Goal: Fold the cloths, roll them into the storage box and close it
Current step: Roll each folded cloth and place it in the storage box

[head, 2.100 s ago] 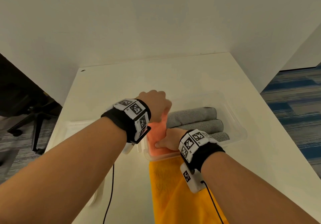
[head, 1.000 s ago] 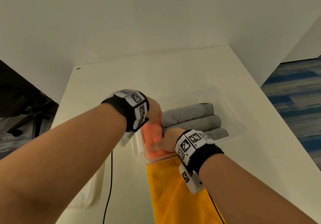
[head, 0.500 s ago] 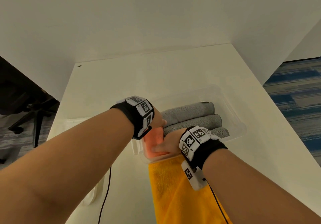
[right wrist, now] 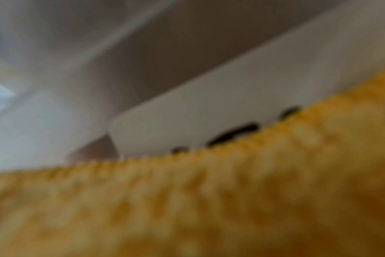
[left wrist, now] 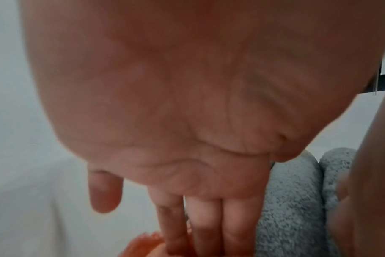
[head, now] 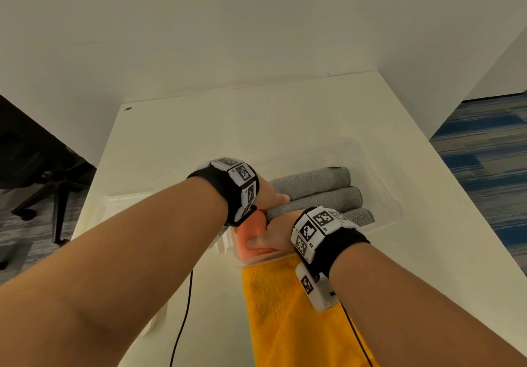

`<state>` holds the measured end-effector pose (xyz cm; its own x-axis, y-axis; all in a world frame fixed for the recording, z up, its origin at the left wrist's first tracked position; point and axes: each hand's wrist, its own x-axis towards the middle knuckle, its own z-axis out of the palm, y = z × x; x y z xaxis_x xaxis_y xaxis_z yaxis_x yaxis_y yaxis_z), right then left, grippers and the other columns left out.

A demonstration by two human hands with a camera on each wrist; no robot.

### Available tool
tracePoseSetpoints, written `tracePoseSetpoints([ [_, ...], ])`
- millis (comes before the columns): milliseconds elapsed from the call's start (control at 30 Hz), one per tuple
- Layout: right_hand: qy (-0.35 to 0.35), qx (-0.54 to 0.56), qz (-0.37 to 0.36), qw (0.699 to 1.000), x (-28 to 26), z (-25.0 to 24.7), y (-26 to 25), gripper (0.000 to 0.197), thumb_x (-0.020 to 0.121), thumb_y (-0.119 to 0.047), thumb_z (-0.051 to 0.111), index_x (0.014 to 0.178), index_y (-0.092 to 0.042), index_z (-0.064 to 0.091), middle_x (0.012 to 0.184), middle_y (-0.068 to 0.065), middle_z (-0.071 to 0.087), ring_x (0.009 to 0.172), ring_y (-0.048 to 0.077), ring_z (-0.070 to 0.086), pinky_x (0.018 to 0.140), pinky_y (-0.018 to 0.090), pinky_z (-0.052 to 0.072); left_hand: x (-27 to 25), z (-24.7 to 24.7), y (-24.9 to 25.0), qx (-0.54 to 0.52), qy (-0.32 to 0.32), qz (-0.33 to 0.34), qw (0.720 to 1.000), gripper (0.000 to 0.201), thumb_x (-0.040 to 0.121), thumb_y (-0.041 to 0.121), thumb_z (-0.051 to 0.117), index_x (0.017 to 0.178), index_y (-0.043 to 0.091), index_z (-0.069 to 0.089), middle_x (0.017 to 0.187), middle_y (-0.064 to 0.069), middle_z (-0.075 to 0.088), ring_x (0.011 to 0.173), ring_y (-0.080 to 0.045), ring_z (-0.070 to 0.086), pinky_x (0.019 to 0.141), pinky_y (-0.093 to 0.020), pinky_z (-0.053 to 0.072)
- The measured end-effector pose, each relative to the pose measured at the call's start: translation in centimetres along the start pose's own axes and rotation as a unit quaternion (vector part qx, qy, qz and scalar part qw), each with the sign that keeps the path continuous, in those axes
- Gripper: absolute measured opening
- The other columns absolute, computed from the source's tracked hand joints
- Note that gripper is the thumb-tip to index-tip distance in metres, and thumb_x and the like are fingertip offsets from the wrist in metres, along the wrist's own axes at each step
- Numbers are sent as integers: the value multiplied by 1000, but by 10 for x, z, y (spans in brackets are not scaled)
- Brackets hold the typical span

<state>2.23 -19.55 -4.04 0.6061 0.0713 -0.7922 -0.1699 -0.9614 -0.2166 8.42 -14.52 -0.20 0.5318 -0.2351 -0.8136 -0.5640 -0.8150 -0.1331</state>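
While both hands reach into the near left end of the clear storage box (head: 379, 192), an orange cloth (head: 251, 234) sits packed there between them. The left hand (head: 271, 195) comes down from above with its fingers (left wrist: 209, 224) straight and close together, their tips pushing into the orange cloth right beside the grey rolls; its thumb stands apart and touches nothing that shows. The right hand (head: 273, 238) lies against the near side of the orange cloth, thumb stretched along it, but whether its other fingers are curled or flat I cannot tell, since the wrist band hides them. Three rolled grey cloths (head: 313, 184) lie side by side along the box, filling the rest of it, touching one another. A yellow cloth (head: 288, 318) is spread flat on the white table (head: 216, 127), its far edge meeting the box's near wall under the right wrist. A white lid (head: 119, 204) rests on the table to the left of the box, mostly behind the left forearm.
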Motion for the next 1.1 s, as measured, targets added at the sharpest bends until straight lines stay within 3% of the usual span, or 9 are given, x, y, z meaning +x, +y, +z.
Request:
tracePoseSetpoints([
  [300, 27, 17, -3, 1000, -3, -1, 1, 72, 94, -59, 41, 144, -8, 37, 146, 16, 41, 135, 32, 36, 108, 40, 29, -4, -1, 3, 5, -5, -9, 1000, 75, 99, 57, 9, 145, 3, 32, 151, -17, 32, 139, -28, 31, 111, -35, 23],
  [467, 58, 34, -13, 998, 1, -3, 0, 85, 75, -66, 65, 138, -14, 43, 135, 9, 52, 121, 30, 50, 103, 42, 41, -10, -11, -10, -51, 37, -3, 998, 62, 103, 48, 16, 139, 5, 44, 146, -13, 42, 135, -24, 38, 109, -32, 26],
  [633, 57, -48, -47, 996, -7, -5, 1, 63, 92, -49, 55, 136, -7, 43, 131, 7, 51, 119, 25, 48, 95, 32, 39, -9, -13, -25, -68, 58, -4, 996, 55, 103, 43, 27, 126, 3, 57, 129, -11, 60, 120, -23, 55, 94, -29, 40],
  [700, 54, -55, -51, 996, -2, -4, 2, 59, 88, -52, 59, 126, -8, 52, 120, 11, 58, 102, 22, 55, 83, 30, 43, -8, -10, -29, -67, 50, -1, 996, 56, 102, 46, 28, 127, 5, 57, 129, -9, 59, 119, -23, 54, 96, -30, 39],
  [767, 36, -61, -35, 997, 6, -1, 4, 42, 89, -47, 60, 101, -6, 57, 89, 9, 56, 75, 16, 50, 65, 23, 40, -4, -6, -27, -49, 44, -3, 998, 56, 103, 45, 25, 128, 6, 56, 130, -9, 58, 110, -21, 53, 99, -31, 36],
  [833, 19, -65, -19, 998, 11, -2, 6, 37, 92, -42, 56, 73, -12, 46, 71, 2, 44, 61, 12, 39, 54, 21, 31, -3, -4, -24, -39, 28, -10, 999, 54, 104, 42, 18, 118, 9, 58, 119, -10, 57, 100, -17, 43, 103, -31, 31],
  [900, 17, -70, -18, 997, 14, -3, 4, 37, 94, -41, 52, 68, -15, 44, 71, 0, 46, 62, 12, 41, 55, 23, 32, -2, -4, -24, -40, 26, -25, 999, 56, 105, 41, 13, 109, 9, 58, 113, -14, 56, 110, -19, 44, 108, -32, 26],
  [1000, -16, -100, -22, 995, 24, 2, 5, 34, 96, -40, 47, 71, -16, 49, 71, -1, 48, 64, 13, 45, 58, 25, 35, -1, -1, -30, -38, 36, -36, 998, 61, 105, 41, 13, 140, 0, 40, 147, -17, 39, 137, -26, 34, 110, -32, 23],
  [1100, 4, -119, -34, 992, 34, 5, 12, 24, 92, -46, 53, 93, -22, 59, 68, -10, 40, 72, 13, 46, 59, 24, 34, -4, 3, -30, -25, 21, -37, 999, 62, 105, 41, 12, 143, -3, 33, 150, -18, 33, 139, -27, 31, 109, -31, 23],
])
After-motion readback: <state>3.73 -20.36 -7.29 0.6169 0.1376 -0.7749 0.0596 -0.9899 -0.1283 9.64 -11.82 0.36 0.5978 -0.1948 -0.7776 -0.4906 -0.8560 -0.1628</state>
